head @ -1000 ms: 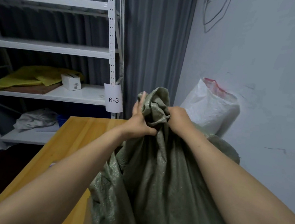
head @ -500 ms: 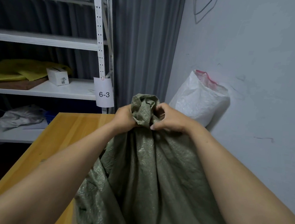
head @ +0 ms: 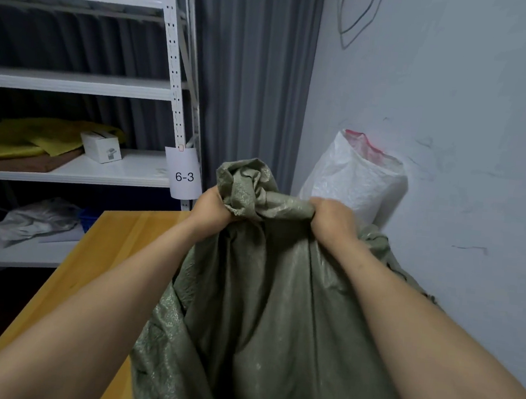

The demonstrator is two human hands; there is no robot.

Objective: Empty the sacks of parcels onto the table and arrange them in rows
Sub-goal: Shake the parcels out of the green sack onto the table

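A green woven sack stands on the wooden table, its bunched top spread between 2 gripping fists. A white sack leans against the wall behind it.

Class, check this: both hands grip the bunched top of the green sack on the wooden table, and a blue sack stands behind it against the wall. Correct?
Not quite. The sack behind is white, not blue, as the head view shows. The rest holds: left hand and right hand grip the bunched top of the green sack on the wooden table.
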